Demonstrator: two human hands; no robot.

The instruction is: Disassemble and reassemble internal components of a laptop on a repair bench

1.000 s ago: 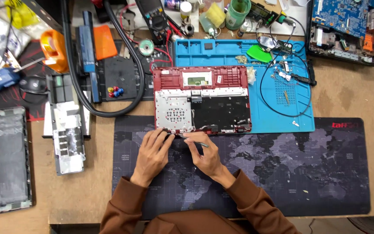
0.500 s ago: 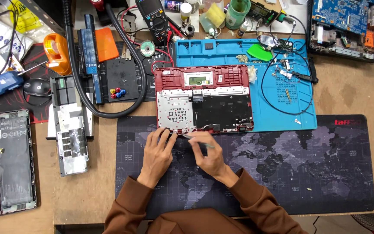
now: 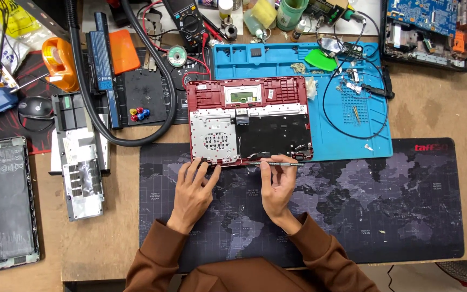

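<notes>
Bright even overhead light, sharp, soft shadows.

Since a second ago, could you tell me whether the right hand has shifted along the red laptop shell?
Yes. The right hand, holding a thin tool, has moved rightward along the near edge of the red laptop shell, away from the left hand.

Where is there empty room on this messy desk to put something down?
The dark map mat lies bare right of the right hand, below the blue mat. Bare wood shows right of the blue mat. The desk's top and left are crowded with tools, cables and parts.
</notes>
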